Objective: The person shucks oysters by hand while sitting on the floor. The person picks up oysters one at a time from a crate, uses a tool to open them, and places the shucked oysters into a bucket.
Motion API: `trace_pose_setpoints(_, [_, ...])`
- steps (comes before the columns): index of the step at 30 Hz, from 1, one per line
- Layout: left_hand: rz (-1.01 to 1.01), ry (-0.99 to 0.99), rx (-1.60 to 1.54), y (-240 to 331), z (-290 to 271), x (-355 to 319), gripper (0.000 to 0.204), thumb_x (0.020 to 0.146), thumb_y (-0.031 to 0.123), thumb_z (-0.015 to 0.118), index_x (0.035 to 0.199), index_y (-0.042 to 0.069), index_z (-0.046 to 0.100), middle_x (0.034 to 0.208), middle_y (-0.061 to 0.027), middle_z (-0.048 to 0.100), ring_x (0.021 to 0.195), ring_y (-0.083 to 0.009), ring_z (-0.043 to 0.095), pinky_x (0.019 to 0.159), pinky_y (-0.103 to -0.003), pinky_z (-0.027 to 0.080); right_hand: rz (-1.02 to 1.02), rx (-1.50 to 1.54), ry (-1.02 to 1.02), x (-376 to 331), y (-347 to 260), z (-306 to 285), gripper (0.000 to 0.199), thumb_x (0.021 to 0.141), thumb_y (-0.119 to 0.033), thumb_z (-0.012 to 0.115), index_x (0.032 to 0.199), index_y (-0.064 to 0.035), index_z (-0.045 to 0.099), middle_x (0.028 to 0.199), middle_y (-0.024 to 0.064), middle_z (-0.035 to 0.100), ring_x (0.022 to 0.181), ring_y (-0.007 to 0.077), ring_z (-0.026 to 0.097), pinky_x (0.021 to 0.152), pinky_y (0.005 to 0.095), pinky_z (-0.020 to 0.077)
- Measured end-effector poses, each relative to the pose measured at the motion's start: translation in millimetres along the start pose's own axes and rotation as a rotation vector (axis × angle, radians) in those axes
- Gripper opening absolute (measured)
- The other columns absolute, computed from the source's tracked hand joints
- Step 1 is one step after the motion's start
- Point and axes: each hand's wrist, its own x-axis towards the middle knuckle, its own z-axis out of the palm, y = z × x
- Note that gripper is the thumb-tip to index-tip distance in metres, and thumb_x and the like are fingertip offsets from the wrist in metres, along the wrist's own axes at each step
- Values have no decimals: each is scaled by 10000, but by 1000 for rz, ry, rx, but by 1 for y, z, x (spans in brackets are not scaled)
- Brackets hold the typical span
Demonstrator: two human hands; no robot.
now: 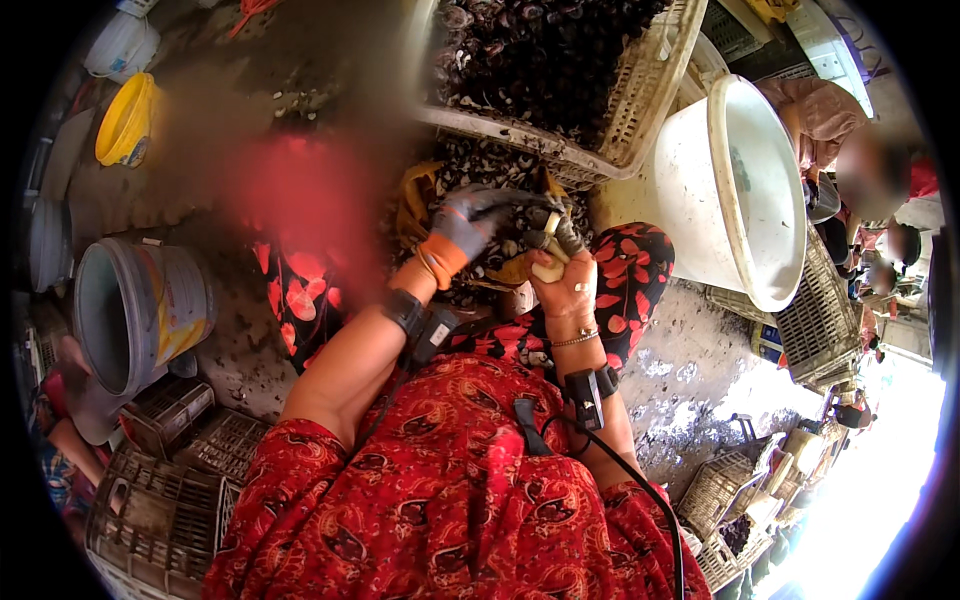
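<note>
Shellfish work observed at lap level. Left hand (468, 222), in a grey glove with an orange cuff, closed around a dark mussel shell (527, 208), held just above the pile of dark mussels (478, 165) in the lap. Right hand (566, 285), bare, clenched on the pale handle of a small shucking knife (548, 262), thumb up, tip directed at the shell edge; blade itself mostly hidden by the glove fingers. Hands touching or nearly so at the shell.

Surroundings noted: woven plastic crate (640, 100) heaped with more dark mussels, directly ahead and touching the lap pile; large white plastic tub (700, 190) to the right, tilted on its side, opening facing right; grey bucket (150, 300) lying on its side to the left; yellow bowl (125, 120) further left; empty dark crates (160, 480) at lower left. Wet concrete floor (690, 390) beneath. Other people seated at far right, apart from this work.

Judgement on the step in hand: opening or trimming one shell. Advised for good execution: keep the shell seated firmly in the gloved palm, hinge away from the blade; work the tip along the seam with short wrist movements, not force; keep the stroke angled away from the gloved fingers; hold low over the pile so fragments drop there.
</note>
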Motion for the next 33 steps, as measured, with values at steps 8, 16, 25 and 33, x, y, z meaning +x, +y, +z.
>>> trace_pose_setpoints(8, [98, -34, 244, 7, -4, -1, 258, 731, 22, 611, 963, 118, 669, 915, -71, 632, 867, -222, 581, 791, -320, 459, -257, -390, 179, 5, -3, -28, 192, 843, -88, 515, 1023, -26, 544, 966, 99, 595, 784, 203, 581, 556, 296, 500])
trace_pose_setpoints(16, [137, -69, 380, 7, -11, 3, 273, 738, 45, 627, 997, 123, 659, 936, -61, 638, 873, -228, 586, 802, -326, 457, -310, -461, 135, -7, -4, -17, 225, 849, -63, 459, 1060, -15, 519, 985, 112, 593, 794, 234, 604, 581, 337, 527])
trace_pose_setpoints(25, [-258, 15, -229, 9, -3, -1, 246, 760, 17, 620, 1002, 58, 634, 920, -57, 631, 881, -168, 582, 790, -306, 467, -72, -233, 2, -7, -9, -12, 213, 854, -70, 464, 1048, -22, 538, 952, 91, 589, 794, 191, 567, 584, 280, 484])
trace_pose_setpoints(33, [-279, 16, -226, 0, -6, -4, 227, 776, 23, 585, 989, 71, 645, 959, -67, 620, 890, -183, 575, 799, -297, 450, -219, -452, 103, -9, -4, -2, 259, 828, -17, 469, 1083, -5, 512, 979, 106, 589, 820, 212, 600, 590, 286, 534])
